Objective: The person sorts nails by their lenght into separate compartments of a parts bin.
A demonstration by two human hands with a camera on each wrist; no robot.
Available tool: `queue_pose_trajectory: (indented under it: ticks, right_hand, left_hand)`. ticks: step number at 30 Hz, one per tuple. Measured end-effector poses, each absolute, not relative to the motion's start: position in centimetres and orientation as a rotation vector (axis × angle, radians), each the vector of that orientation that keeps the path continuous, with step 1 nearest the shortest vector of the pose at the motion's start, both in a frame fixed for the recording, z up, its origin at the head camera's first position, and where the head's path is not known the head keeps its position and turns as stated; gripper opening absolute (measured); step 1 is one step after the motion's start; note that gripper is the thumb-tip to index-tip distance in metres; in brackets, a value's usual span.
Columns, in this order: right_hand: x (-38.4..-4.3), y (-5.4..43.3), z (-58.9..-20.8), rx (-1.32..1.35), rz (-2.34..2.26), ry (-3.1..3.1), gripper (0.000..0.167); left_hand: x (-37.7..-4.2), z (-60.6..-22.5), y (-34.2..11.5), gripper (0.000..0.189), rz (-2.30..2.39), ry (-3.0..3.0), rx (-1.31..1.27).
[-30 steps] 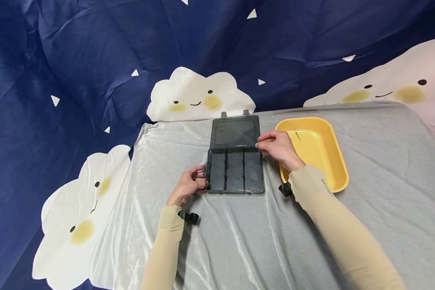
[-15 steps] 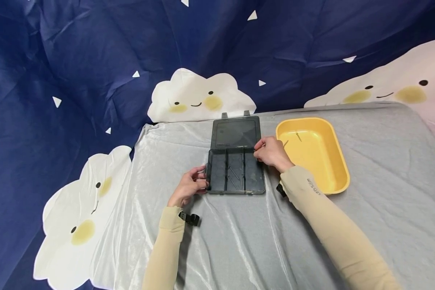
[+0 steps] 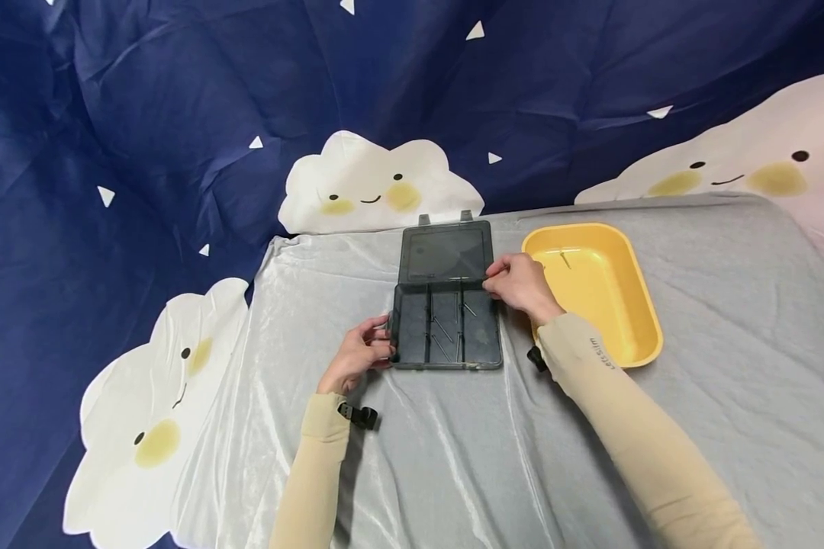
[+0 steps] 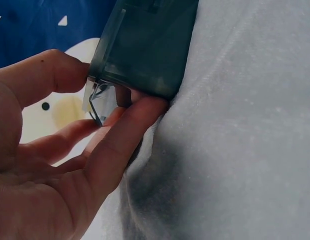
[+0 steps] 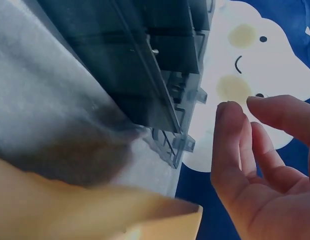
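A dark translucent compartment box [image 3: 412, 324] lies on the grey cloth with its lid [image 3: 446, 252] laid back. My left hand [image 3: 358, 352] holds the box's left side, thumb and fingers against its edge and clasp. Several thin metal screws or nails [image 3: 442, 329] lie in the middle column. One more thin screw or nail [image 3: 470, 309] rests in the right compartment. Above that compartment's far right corner hovers my right hand [image 3: 522, 286]. In the right wrist view, nothing shows between its bent thumb and fingertips, which stand slightly apart.
Right of the box stands a yellow bin [image 3: 642, 305], partly behind my right hand and sleeve. A thin screw or nail [image 3: 565, 260] lies inside it. Grey cloth [image 3: 439, 457] covers the table, and a dark blue curtain [image 3: 199, 91] with clouds hangs behind.
My right hand moved left over the right compartment, lowered, then drew back slightly. A thin screw or nail now lies in that compartment. My left hand has stayed on the box.
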State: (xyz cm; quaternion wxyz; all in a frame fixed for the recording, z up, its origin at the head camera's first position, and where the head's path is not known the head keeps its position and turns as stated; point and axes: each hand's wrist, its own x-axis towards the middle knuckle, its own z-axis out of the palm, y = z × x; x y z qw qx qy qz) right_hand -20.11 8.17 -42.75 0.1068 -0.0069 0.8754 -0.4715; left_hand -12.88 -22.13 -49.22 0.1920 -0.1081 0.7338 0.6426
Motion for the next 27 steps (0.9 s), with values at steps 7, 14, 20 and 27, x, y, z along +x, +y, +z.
queue_pose_trajectory:
  ticks: [7,14,20,27]
  right_hand:
    - [-20.1,8.9,-41.9,-0.028,-1.406,2.591,0.02]
    - [-19.7,9.6,-40.4,-0.041,-1.447,2.599,0.023]
    - [-19.2,10.8,-38.9,-0.027,-1.522,2.605,0.024]
    - [-18.1,12.5,-37.8,0.001,-1.605,2.608,0.022]
  left_hand:
    - [-12.8,-49.1,-22.1,0.066,1.8,2.071,-0.292]
    - [-12.8,-49.1,-22.0,0.068,1.81,2.065,-0.302]
    - [-12.8,-48.9,-22.0,0.067,1.792,2.076,-0.299]
    - [-12.8,-48.8,-21.9,0.067,1.78,2.086,-0.296]
